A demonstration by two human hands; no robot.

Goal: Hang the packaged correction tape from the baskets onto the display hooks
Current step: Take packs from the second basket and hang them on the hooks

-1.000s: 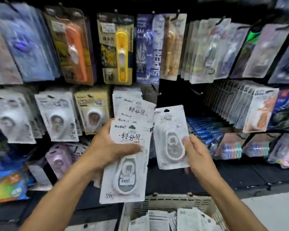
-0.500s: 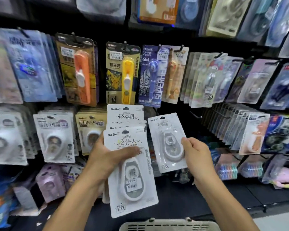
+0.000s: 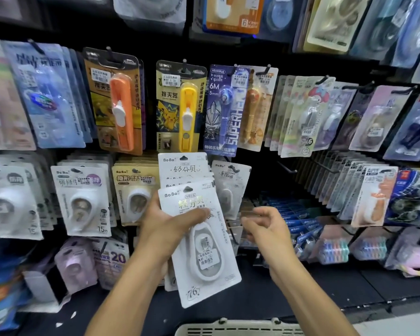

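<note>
Up close from the head camera, a person's left hand (image 3: 166, 229) pinches a fanned stack of white BoBo correction tape packs (image 3: 199, 241) in front of a stationery display wall, thumb pressed across the front card and fingers behind. The front pack tilts slightly, its lower corner pointing toward the basket rim (image 3: 238, 328) at the bottom edge. Just right of the stack, one matching white pack (image 3: 230, 190) hangs on a display hook (image 3: 233, 169), partly hidden behind the held cards. The right hand (image 3: 267, 229) hovers beside it with fingers loosely curled and apart, its grip empty and touching nothing. Above, a yellow clip-pusher pack (image 3: 180, 107) and an orange one (image 3: 118, 103) hang on the upper row. To the right, a bare hook (image 3: 286, 167) juts from the dark panel.
</note>
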